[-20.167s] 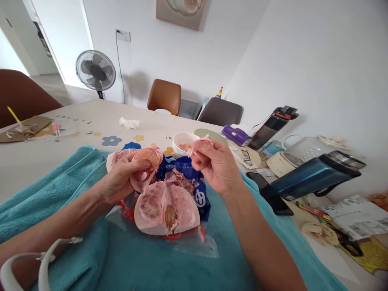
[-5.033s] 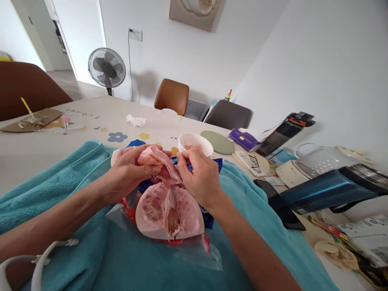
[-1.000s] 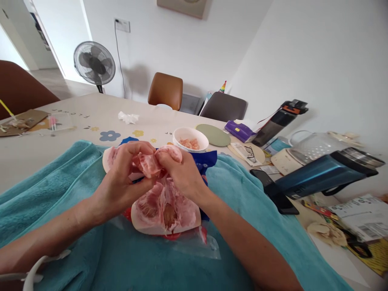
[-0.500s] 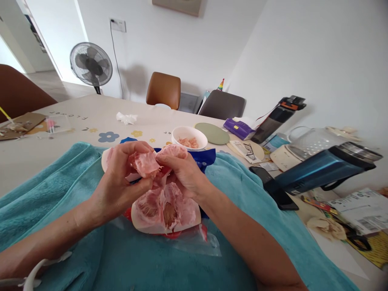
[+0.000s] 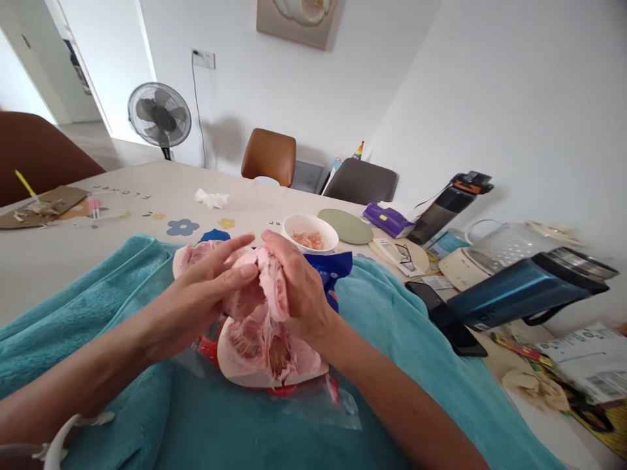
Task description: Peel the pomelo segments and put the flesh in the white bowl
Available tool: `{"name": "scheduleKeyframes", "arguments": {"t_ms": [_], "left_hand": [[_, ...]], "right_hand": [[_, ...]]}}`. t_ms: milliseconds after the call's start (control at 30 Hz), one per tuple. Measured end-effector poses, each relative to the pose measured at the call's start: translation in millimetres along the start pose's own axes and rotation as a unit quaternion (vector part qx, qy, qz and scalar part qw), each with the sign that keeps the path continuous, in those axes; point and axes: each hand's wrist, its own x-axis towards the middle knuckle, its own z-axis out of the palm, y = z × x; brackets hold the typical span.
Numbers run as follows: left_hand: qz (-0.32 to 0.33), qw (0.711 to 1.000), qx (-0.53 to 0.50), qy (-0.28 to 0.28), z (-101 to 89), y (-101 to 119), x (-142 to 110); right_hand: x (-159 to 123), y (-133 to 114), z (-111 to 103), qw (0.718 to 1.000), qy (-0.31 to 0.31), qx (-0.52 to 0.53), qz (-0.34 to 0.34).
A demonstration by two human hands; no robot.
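A teal towel (image 5: 245, 437) covers the near part of the table, with clear plastic (image 5: 333, 412) lying on it. On top of the plastic sits a large cut fruit (image 5: 245, 346), pink inside and pale at the rind. Just above its far side, the left hand (image 5: 210, 281) and right hand (image 5: 301, 287) hold a peeled fruit piece (image 5: 273, 284) between them. The left hand grasps it from the left, thumb laid along the top and fingers partly straight; the right hand cups its right side, its fingertips partly hidden. The piece lies against both palms, above the cut fruit. Left of it, beyond the left hand, is a rind-backed chunk (image 5: 189, 258); right of the right hand, a blue bag (image 5: 329, 266) shows. Farther off, a white bowl (image 5: 311, 222) holds pink pulp (image 5: 308, 240), with a green mat (image 5: 345, 226) on its right.
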Motion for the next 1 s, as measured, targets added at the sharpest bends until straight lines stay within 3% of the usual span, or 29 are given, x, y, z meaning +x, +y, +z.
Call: {"name": "scheduleKeyframes", "arguments": {"t_ms": [100, 233, 367, 467, 567, 700, 767, 900, 1000], "left_hand": [[-0.007, 0.998, -0.04, -0.054, -4.6, -2, 8], [0.042, 0.994, -0.054, -0.081, -11.0, -6, 15], [0.073, 0.996, -0.024, -0.049, -9.3, -1, 12], [0.132, 0.989, 0.057, 0.026, -5.4, 1, 9], [0.228, 0.95, 0.193, 0.088, -3.2, -3, 7], [0.308, 0.904, 0.283, 0.09, -3.0, -12, 9], [0.35, 0.872, 0.33, 0.09, -3.2, -16, 10], [0.434, 0.794, 0.412, 0.105, -4.5, -25, 14], [0.459, 0.762, 0.446, 0.104, -5.7, -30, 16]], "right_hand": [[2, -1, -1, 0.998, -0.027, 0.034, -0.034], [9, -7, -7, 0.999, -0.04, -0.001, 0.003], [14, -15, -12, 0.996, -0.085, 0.023, 0.002], [18, -22, -15, 0.987, -0.124, 0.071, 0.068], [22, -27, -18, 0.964, -0.129, 0.126, 0.197], [25, -26, -21, 0.922, -0.114, 0.204, 0.31], [25, -24, -22, 0.919, -0.119, 0.212, 0.309], [22, -21, -19, 0.946, -0.136, 0.147, 0.254], [20, -22, -15, 0.962, -0.124, 0.1, 0.223]]}}
